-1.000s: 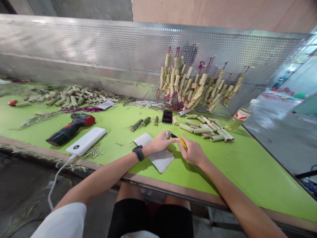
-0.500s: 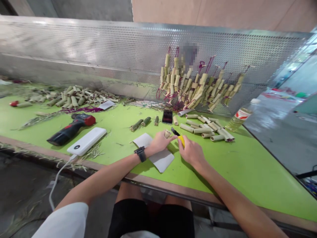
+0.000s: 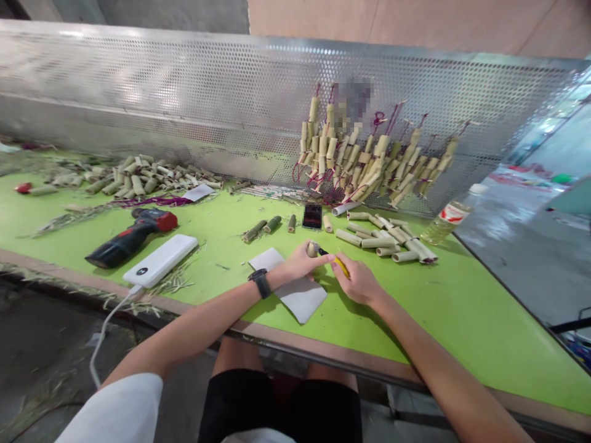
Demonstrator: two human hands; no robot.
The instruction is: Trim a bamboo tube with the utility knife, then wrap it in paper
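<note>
My left hand (image 3: 300, 264) pinches a short bamboo piece (image 3: 313, 248) just above the green table (image 3: 462, 320). A black watch sits on that wrist. My right hand (image 3: 357, 282) is closed round a yellow utility knife (image 3: 338, 262), whose dark tip touches the end of the bamboo piece. Both hands hover over a white sheet of sandpaper (image 3: 295, 289) near the front edge.
Cut bamboo tubes (image 3: 388, 237) lie right of my hands, more in a pile (image 3: 138, 178) at back left. Strung bamboo bundles (image 3: 369, 160) hang on the perforated metal screen. A red cordless drill (image 3: 132, 237), a white power bank (image 3: 161, 259), a phone (image 3: 313, 216) and a bottle (image 3: 446, 220) are there too.
The knife drew away from the bamboo piece and has come back against its end. The left hand has barely moved.
</note>
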